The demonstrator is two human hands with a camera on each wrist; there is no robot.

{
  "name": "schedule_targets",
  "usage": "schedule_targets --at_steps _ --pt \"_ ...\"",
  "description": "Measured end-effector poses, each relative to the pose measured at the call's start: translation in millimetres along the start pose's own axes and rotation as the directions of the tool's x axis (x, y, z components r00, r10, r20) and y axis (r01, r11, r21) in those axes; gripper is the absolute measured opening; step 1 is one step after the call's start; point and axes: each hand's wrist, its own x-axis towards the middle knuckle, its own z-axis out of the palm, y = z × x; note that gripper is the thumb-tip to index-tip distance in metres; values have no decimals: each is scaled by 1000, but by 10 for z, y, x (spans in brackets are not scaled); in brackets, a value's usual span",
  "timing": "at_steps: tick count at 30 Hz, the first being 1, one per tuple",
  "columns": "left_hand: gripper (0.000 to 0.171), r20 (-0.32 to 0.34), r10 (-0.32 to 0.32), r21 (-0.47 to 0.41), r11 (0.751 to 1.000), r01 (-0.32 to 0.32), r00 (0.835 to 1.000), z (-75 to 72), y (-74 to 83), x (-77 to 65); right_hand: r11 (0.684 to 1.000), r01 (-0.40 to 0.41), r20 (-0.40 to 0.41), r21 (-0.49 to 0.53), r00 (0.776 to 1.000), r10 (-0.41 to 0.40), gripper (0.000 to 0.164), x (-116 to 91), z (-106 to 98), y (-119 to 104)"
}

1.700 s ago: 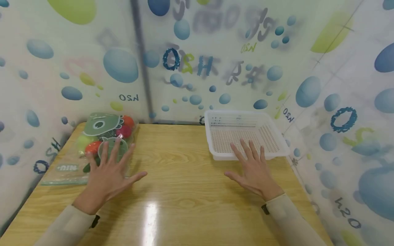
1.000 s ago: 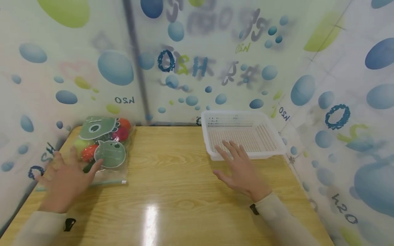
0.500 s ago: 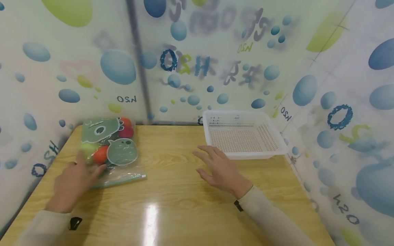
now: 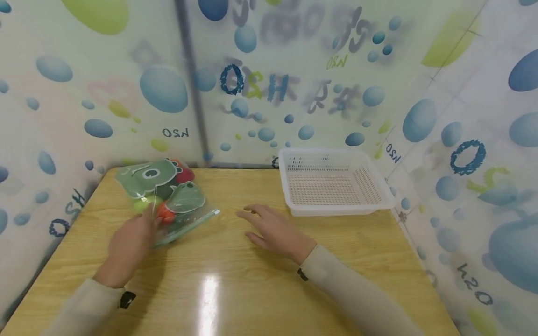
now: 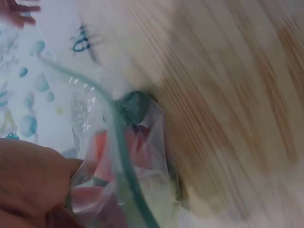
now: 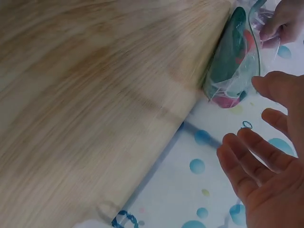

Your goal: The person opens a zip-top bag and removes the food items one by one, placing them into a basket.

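Observation:
A clear zip bag printed with green cartoon creatures lies at the left of the table, with red, yellow-green and dark green round items inside. My left hand pinches the bag's near left side, and its fingertips are partly hidden by the plastic. In the left wrist view the green zip strip runs along the bag's mouth beside that hand. My right hand hovers over the middle of the table with relaxed fingers, holding nothing. The right wrist view shows the right hand apart from the bag.
A white perforated plastic basket stands at the back right of the wooden table. Walls patterned with blue and green bubbles close off the back and both sides.
My left hand has moved from above the bag to gripping it, and the bag has turned and shifted right. My right hand has swung left from near the basket to mid-table.

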Motion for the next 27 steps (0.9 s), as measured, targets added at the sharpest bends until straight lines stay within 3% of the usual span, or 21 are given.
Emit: schedule_targets --at_steps 2,6,10,13,20,27 --pt "40 15 15 -4 1000 -15 1000 36 54 12 1000 -15 25 26 1000 15 67 79 27 -11" --pt "34 90 -11 -47 999 15 996 62 201 47 995 -47 45 86 998 43 71 270 68 -6" --pt "29 80 9 -81 997 -2 997 100 395 62 983 -59 8 173 998 59 66 426 108 62" --pt "28 75 34 -100 995 -26 997 141 526 73 981 -67 -32 182 997 74 54 445 111 125" --pt "28 86 81 -177 982 -65 993 223 811 89 994 -57 -123 94 990 69 15 263 45 249" --pt "28 78 119 -232 968 -98 990 297 1015 140 998 -51 -175 32 983 56 13 28 -126 291"
